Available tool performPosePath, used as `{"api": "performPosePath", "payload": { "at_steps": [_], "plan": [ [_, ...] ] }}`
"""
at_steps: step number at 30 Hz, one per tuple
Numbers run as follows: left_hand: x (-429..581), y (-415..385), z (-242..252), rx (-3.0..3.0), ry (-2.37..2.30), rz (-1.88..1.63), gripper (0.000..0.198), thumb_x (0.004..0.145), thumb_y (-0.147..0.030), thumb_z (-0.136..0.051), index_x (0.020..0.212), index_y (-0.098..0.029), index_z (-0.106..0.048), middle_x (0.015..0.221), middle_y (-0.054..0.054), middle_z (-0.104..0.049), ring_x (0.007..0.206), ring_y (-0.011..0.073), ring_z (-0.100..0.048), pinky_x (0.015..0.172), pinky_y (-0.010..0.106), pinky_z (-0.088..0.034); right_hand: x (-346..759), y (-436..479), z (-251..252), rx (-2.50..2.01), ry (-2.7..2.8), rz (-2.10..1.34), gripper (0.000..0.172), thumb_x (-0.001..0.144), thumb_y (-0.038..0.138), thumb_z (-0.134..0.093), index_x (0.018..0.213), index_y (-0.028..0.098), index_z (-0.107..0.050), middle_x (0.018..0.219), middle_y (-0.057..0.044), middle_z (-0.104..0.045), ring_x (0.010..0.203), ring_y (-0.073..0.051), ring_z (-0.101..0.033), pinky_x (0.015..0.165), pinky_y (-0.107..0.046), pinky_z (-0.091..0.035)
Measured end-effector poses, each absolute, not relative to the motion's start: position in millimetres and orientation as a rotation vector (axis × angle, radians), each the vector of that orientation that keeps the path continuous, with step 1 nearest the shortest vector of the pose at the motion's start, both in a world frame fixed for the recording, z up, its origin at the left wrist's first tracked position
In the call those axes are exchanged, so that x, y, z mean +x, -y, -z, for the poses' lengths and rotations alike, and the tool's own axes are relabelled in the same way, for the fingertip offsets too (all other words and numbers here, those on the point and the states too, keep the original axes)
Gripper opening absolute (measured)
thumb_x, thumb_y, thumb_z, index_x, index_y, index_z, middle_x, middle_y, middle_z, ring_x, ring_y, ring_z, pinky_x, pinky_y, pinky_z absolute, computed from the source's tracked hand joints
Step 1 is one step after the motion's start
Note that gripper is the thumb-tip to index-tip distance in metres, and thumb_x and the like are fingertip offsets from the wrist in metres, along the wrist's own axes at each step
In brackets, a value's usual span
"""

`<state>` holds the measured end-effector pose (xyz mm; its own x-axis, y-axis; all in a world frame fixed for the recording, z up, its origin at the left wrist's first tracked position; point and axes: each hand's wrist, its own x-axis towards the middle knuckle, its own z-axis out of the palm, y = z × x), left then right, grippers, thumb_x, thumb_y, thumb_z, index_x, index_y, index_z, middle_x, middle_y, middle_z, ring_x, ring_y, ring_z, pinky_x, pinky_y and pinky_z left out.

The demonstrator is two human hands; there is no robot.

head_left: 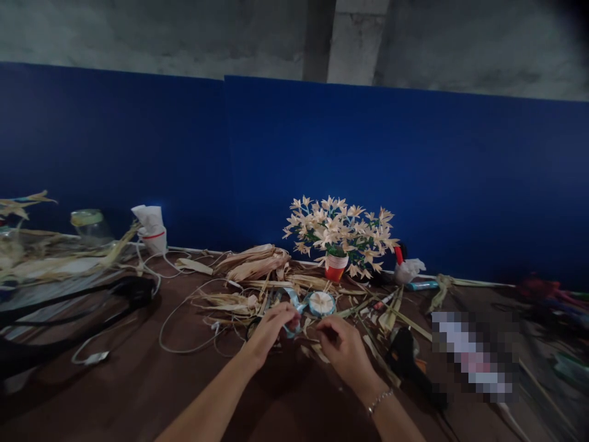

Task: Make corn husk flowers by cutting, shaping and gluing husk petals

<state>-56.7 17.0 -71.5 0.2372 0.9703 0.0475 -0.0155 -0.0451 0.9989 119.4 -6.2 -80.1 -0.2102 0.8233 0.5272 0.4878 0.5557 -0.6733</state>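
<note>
My left hand [278,322] is closed near the middle of the table, its fingers drawn together at a light blue ribbon [294,298]. To its right my right hand [338,341] has curled fingers, with the thumb and fingertips close together; anything between them is too small to make out. Just beyond the hands lies a round white-and-blue spool [321,303]. Behind it a red and white pot [335,267] holds a bunch of pale husk flowers [340,230]. Dried husks [253,264] lie to the left of the pot.
A dark glue gun [409,362] lies right of my right hand, beside a blurred-out patch. White cables [172,350] loop across the left side. Further left are a black strap-like object [133,290], a white-wrapped cup [151,230] and a clear jar [89,226]. A blue panel stands behind.
</note>
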Motion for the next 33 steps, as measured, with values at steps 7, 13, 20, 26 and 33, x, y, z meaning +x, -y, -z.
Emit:
{"api": "performPosePath", "payload": {
  "at_steps": [7,13,20,26,33],
  "plan": [
    [-53,-10,65,2.197,-1.061,-1.129,0.015,0.069,-0.024,-0.059,0.08,-0.024,-0.068,0.078,0.007,-0.063,0.081,0.0223,-0.048,0.077,0.032,-0.031,117,6,84,-1.041,1.909,-0.432,0.013,0.078,0.015,-0.046,0.074,0.018,-0.058,0.072,-0.003,-0.058,0.067,-0.015,-0.053,0.061,-0.024,-0.041],
    [-50,-9,71,2.211,-1.1,-1.101,0.012,0.071,-0.02,-0.054,0.071,-0.023,-0.065,0.07,0.006,-0.061,0.076,0.0212,-0.048,0.073,0.031,-0.031,118,6,82,-1.004,1.89,-0.417,0.015,0.08,0.016,-0.044,0.074,0.019,-0.057,0.072,-0.004,-0.057,0.069,-0.015,-0.052,0.064,-0.025,-0.042],
    [-45,-10,70,1.847,-1.162,-1.238,0.011,0.069,-0.028,-0.059,0.063,-0.02,-0.064,0.067,0.004,-0.06,0.07,0.0189,-0.051,0.07,0.027,-0.034,120,5,80,-1.071,1.789,-0.46,0.011,0.078,0.019,-0.047,0.074,0.018,-0.057,0.072,-0.004,-0.059,0.069,-0.015,-0.053,0.065,-0.024,-0.042],
    [-34,-4,73,1.298,-0.987,-1.243,0.024,0.067,-0.039,-0.061,0.07,-0.015,-0.061,0.069,0.003,-0.061,0.064,0.0141,-0.05,0.063,0.023,-0.037,110,6,81,-1.093,1.576,-0.786,0.012,0.073,0.027,-0.055,0.069,0.016,-0.059,0.065,-0.001,-0.06,0.06,-0.014,-0.053,0.057,-0.022,-0.043],
    [-38,-8,78,0.988,-0.846,-1.247,0.026,0.064,-0.038,-0.065,0.073,-0.013,-0.062,0.061,-0.001,-0.055,0.055,0.008,-0.044,0.054,0.02,-0.033,111,5,81,-1.1,1.371,-1.053,0.022,0.067,0.038,-0.061,0.069,0.016,-0.061,0.056,0.001,-0.057,0.048,-0.011,-0.049,0.044,-0.02,-0.04]
  ]
}}
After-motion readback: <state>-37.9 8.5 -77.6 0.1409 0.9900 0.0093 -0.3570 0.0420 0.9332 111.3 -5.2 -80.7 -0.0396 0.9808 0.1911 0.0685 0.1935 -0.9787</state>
